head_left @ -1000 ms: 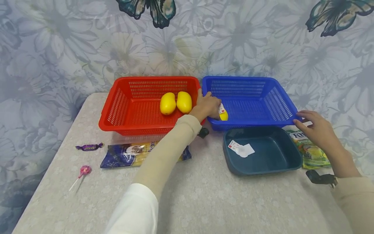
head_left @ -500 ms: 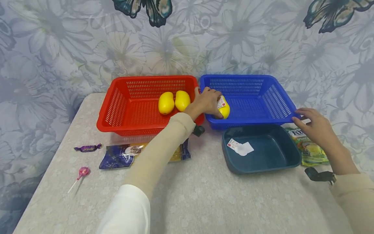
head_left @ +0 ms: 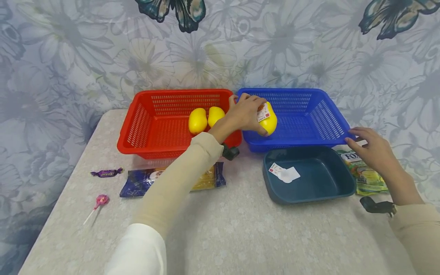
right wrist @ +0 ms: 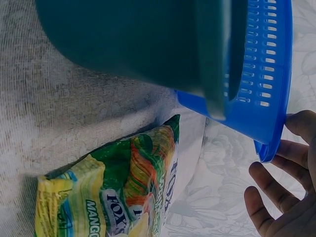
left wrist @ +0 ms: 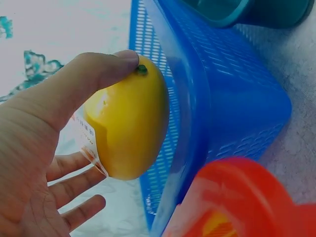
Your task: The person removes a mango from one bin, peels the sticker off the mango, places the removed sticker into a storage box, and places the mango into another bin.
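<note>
In the head view my left hand [head_left: 245, 114] holds a yellow mango [head_left: 269, 119] above the left end of the blue basket [head_left: 304, 128]. The left wrist view shows the thumb near its green stem and a white sticker on its side; the fingertips behind it are partly hidden. My right hand [head_left: 372, 151] pinches the blue basket's front right corner, thumb and index finger at the rim, other fingers apart from it. Two more yellow mangoes, a left mango [head_left: 197, 121] and a right mango [head_left: 215, 115], lie in the red basket [head_left: 137, 126], beside my left wrist.
A dark teal tub [head_left: 309, 194] with a white label [head_left: 288, 175] stands before the blue basket. Right of it lies a green FOX'S candy bag [head_left: 368, 177]. A pasta packet [head_left: 137, 184], partly under my left sleeve, a purple wrapped candy [head_left: 107, 173] and a pink lollipop [head_left: 102, 199] lie left.
My left hand has lifted the mango from low in the blue basket's left end, upward and slightly right, showing more of it. My right hand stays at the basket corner.
</note>
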`<state>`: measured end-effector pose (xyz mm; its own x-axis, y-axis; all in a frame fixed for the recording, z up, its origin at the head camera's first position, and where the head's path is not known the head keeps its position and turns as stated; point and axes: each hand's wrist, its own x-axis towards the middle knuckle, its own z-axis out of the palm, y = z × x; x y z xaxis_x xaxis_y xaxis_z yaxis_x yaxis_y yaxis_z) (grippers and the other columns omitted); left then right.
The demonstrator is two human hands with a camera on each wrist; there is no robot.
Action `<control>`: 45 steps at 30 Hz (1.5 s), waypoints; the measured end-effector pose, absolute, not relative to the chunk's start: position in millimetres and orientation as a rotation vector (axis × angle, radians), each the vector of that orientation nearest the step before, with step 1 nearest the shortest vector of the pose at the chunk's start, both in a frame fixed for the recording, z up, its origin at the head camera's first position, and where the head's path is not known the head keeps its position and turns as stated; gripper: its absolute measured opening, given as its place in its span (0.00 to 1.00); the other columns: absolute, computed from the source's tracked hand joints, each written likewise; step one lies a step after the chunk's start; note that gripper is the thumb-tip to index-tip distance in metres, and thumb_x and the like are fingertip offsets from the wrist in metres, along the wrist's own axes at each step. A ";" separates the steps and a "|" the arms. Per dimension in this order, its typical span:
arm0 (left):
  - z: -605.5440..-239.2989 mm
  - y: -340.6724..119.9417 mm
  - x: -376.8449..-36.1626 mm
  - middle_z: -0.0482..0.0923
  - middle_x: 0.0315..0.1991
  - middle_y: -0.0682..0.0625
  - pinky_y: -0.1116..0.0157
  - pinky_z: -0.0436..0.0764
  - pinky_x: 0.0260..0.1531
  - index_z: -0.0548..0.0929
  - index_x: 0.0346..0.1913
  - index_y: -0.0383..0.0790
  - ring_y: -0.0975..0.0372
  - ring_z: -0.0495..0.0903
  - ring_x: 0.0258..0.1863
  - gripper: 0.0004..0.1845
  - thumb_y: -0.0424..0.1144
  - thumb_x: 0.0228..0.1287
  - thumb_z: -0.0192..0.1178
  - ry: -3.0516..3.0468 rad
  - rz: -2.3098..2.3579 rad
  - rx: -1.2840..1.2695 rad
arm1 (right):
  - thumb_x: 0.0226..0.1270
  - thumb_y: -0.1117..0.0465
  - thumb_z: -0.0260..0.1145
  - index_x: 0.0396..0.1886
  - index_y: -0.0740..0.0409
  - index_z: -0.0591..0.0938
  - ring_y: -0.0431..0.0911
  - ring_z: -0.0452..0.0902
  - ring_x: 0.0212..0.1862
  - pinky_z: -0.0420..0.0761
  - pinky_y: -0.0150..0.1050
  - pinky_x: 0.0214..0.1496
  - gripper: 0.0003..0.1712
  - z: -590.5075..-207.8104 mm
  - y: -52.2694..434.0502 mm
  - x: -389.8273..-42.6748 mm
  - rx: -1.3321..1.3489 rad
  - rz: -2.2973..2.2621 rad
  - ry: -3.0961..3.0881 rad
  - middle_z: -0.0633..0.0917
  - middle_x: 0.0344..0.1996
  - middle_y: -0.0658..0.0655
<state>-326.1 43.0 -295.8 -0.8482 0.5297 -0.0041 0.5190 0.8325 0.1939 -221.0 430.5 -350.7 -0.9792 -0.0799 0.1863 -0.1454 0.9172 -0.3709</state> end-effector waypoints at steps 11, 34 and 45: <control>-279.8 14.1 -292.9 0.64 0.72 0.57 0.47 0.54 0.60 0.63 0.75 0.56 0.56 0.58 0.66 0.55 0.72 0.44 0.69 2.983 0.372 0.952 | 0.78 0.54 0.58 0.61 0.75 0.74 0.70 0.72 0.55 0.75 0.68 0.47 0.27 -349.9 429.2 -221.3 0.193 0.566 -2.900 0.70 0.63 0.76; -292.1 -40.3 -209.4 0.63 0.73 0.54 0.45 0.55 0.62 0.63 0.76 0.52 0.53 0.57 0.68 0.55 0.66 0.44 0.73 2.962 0.584 1.099 | 0.79 0.53 0.54 0.62 0.77 0.71 0.73 0.68 0.57 0.74 0.70 0.47 0.29 -350.4 425.1 -218.3 0.165 0.584 -2.922 0.67 0.63 0.78; -317.0 -58.6 -177.4 0.62 0.74 0.55 0.45 0.55 0.63 0.62 0.77 0.52 0.56 0.56 0.68 0.58 0.65 0.41 0.75 2.925 0.663 1.053 | 0.79 0.53 0.54 0.63 0.77 0.70 0.74 0.69 0.55 0.74 0.70 0.47 0.29 -350.3 424.2 -218.0 0.145 0.578 -2.935 0.67 0.64 0.78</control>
